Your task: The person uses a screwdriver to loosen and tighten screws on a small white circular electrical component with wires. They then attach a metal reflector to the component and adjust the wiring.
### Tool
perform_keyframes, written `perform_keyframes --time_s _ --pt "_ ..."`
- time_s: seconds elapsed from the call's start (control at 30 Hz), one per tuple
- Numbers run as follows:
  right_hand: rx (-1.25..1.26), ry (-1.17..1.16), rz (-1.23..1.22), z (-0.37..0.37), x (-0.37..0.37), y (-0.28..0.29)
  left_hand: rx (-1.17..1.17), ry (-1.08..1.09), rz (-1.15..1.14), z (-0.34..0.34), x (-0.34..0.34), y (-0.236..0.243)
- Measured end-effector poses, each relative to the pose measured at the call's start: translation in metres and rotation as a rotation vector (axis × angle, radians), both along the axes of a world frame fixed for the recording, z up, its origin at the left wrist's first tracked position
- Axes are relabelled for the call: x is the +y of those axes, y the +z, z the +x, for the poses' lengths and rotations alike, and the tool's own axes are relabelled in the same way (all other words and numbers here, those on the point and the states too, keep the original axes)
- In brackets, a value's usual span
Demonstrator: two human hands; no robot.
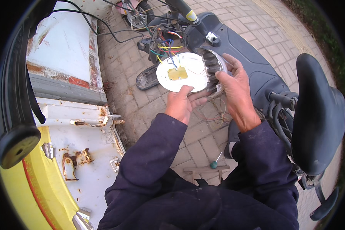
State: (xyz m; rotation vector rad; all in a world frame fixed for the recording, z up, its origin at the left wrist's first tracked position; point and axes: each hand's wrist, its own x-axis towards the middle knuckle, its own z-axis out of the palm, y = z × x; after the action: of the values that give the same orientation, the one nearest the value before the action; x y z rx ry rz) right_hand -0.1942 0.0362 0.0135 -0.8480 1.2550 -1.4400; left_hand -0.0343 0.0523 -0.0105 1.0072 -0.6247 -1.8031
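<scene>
My left hand (180,103) grips the lower edge of a round white disc (195,61), thumb on top and fingers underneath. A gold rectangular plate (177,73) sits on the disc, with blue and yellow wires running from it towards the scooter. My right hand (237,86) is closed round a silvery round part with dark ribs (212,69), at the disc's right edge. Whether the two parts are joined I cannot tell. Beyond them a bundle of coloured wires (168,44) hangs out at the scooter's front. Thin loose wires (214,111) trail below my hands.
The dark grey scooter body (241,50) lies beyond and right, with a black saddle (314,115). At left stands a rusty white panel (61,57); a black handlebar grip (17,145) is nearby. A green-handled screwdriver (214,164) is between my legs, by a wooden bar (191,169).
</scene>
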Motion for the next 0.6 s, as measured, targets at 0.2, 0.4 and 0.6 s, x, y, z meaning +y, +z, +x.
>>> perform_keyframes --time_s 0.2,0.4,0.6 --pt "0.001 0.127 -0.007 0.008 0.009 0.007 0.043 0.022 0.084 0.000 -0.005 -0.009" --pt "0.201 0.128 -0.120 0.021 0.009 -0.005 0.048 -0.103 0.142 0.008 0.004 0.000" --pt "0.187 0.150 -0.135 0.024 0.007 -0.016 -0.261 0.068 -0.041 0.010 0.008 0.009"
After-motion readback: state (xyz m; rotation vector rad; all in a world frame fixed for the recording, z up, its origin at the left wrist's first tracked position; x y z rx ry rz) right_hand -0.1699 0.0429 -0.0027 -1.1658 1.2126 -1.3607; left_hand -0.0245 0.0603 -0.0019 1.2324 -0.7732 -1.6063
